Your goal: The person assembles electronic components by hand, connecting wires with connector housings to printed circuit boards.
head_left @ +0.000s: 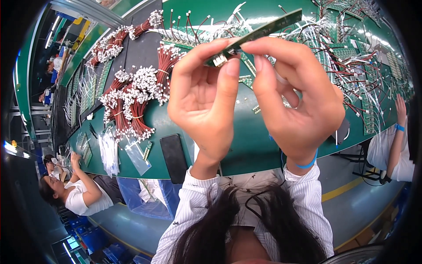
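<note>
Both hands hold up one narrow green circuit board [277,25] above the bench, its far end tilted up to the right. My left hand [202,97] pinches the near end between thumb and forefinger, beside a white connector [219,60] on the board. With thumb and forefinger closed at the board's lower edge, my right hand [299,88] grips it a little further along; a blue band circles that wrist. The fingertips partly cover the board's middle. Under the hands, small board pieces [246,80] lie on the green bench top [246,141].
Bundles of brown wires with white plugs [138,86] lie to the left. Wired circuit boards [351,57] spread over the far right. A black phone [173,156] and plastic bags [137,154] sit near the front edge, above a blue bin [167,202]. Co-workers [88,189] sit at both sides.
</note>
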Motion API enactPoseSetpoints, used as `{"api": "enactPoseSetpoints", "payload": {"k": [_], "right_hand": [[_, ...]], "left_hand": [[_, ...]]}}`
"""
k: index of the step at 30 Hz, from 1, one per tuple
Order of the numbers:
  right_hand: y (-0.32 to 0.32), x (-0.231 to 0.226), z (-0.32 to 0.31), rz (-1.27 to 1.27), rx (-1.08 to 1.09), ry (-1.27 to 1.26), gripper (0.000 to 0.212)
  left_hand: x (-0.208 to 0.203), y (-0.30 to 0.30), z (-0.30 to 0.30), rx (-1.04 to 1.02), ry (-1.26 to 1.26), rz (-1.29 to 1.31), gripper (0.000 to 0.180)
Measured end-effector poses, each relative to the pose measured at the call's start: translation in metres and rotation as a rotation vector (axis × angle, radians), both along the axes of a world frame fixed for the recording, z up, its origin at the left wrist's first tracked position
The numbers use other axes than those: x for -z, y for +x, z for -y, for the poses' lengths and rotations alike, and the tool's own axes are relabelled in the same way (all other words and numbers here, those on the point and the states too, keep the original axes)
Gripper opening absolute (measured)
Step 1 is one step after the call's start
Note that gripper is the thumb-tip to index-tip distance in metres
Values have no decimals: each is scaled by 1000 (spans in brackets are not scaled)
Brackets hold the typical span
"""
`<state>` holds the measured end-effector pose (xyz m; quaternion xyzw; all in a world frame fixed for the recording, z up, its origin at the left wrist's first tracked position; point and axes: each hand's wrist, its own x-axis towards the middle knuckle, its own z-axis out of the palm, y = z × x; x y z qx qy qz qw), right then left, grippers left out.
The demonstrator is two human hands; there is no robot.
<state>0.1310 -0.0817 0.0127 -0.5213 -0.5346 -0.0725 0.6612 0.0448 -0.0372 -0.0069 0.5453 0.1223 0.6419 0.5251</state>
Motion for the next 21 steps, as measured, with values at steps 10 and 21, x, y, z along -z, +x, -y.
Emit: {"api": "enactPoseSetpoints", "payload": {"k": [10, 21], "right_hand": [[1, 1, -3, 66, 16, 39, 17], [-2, 3, -2, 69, 46, -2, 17]], "left_hand": [[-1, 2, 0, -4, -37, 8, 27], [0, 1, -1, 0, -10, 23, 27]]}}
